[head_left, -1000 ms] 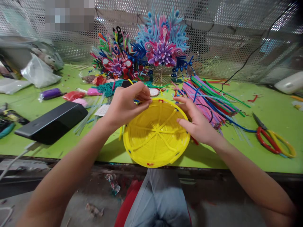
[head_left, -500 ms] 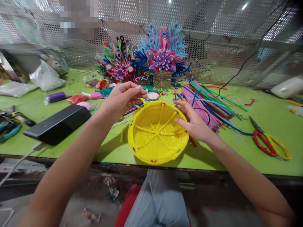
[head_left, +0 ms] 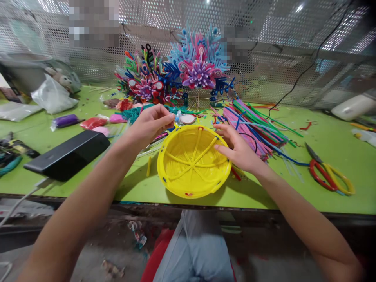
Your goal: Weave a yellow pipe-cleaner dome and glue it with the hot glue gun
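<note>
A yellow bowl-shaped frame [head_left: 192,166], its inside crossed by yellow strips that meet in the middle, is tilted with its opening toward me above the table's front edge. My right hand [head_left: 236,149] grips its right rim, thumb on the inner side and fingers over the far edge. At the far-left rim my left hand [head_left: 157,121] is closed in a pinch. A short yellow strip end [head_left: 176,125] rises from the rim at those fingertips, which partly hide it. Small red and dark spots mark the rim.
Pipe cleaners [head_left: 249,129] lie in a bundle behind my right hand, with scissors [head_left: 329,174] farther right. A black power bank [head_left: 69,154] rests on the left, near pliers [head_left: 17,150]. Colourful flower headpieces [head_left: 199,66] stand at the back before a perforated metal screen [head_left: 282,70].
The whole view has shifted slightly. My left fingertips have drawn a little closer together and the bowl-shaped frame is tilted slightly differently. My right hand keeps its grip.
</note>
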### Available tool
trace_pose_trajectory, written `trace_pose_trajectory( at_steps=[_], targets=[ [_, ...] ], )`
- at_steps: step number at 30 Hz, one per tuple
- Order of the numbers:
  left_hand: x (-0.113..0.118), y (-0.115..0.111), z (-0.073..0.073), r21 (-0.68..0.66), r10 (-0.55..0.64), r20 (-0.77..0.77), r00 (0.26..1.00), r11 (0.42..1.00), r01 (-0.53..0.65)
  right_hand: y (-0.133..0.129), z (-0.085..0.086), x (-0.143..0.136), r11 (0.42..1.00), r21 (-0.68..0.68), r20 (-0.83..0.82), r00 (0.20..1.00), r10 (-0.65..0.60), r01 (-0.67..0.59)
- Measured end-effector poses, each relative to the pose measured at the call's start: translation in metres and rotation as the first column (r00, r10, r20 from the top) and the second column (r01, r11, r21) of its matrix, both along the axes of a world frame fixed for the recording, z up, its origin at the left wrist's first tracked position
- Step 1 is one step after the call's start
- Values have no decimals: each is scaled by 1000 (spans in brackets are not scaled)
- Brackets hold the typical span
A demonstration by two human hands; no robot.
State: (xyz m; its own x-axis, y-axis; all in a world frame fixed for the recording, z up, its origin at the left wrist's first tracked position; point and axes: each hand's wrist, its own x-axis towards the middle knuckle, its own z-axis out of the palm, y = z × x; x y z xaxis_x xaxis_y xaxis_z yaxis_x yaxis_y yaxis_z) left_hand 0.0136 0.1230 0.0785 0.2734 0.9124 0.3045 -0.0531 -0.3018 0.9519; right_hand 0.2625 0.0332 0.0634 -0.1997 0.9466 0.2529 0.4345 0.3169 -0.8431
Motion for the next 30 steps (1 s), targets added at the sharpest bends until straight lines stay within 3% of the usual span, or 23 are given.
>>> trace_pose_trajectory(
  at_steps=[5, 12, 16, 19, 21, 23, 27, 30],
  targets=[
    [0, -2, -1, 39, 15, -51, 999, 999, -13, 2, -2, 0, 1000, 12, -1, 1000, 3, -3],
    [1, -3, 0, 12, 20, 25, 999, 1000, -20, 2, -1, 0, 999, 22, -15, 999, 37, -36],
    [3, -9, 5, -62, 40, -13, 999, 997, -41, 3, -2, 0, 998, -5, 21, 998, -60, 60],
    [3, -14, 6, -157, -117, -207, 971, 984, 85, 6, -3, 1, 992, -32, 31, 992, -121, 122],
    [0, -13, 3, -288, -262, -311, 914, 942, 173, 9, -2, 4, 993, -43, 5, 994, -108, 109],
    [-5, -7, -1, -419, -310, -325, 893, 894, 158, 13, 2, 9, 993, -51, -35, 994, -105, 103],
    [-21, 9, 1, -514, -201, -219, 955, 855, 62, 20, 9, 25, 986, 21, -97, 982, -164, 167],
    [-32, 16, 9, -440, -29, -27, 999, 898, 14, 24, 8, 35, 981, 56, -108, 978, -178, 185]
  ],
)
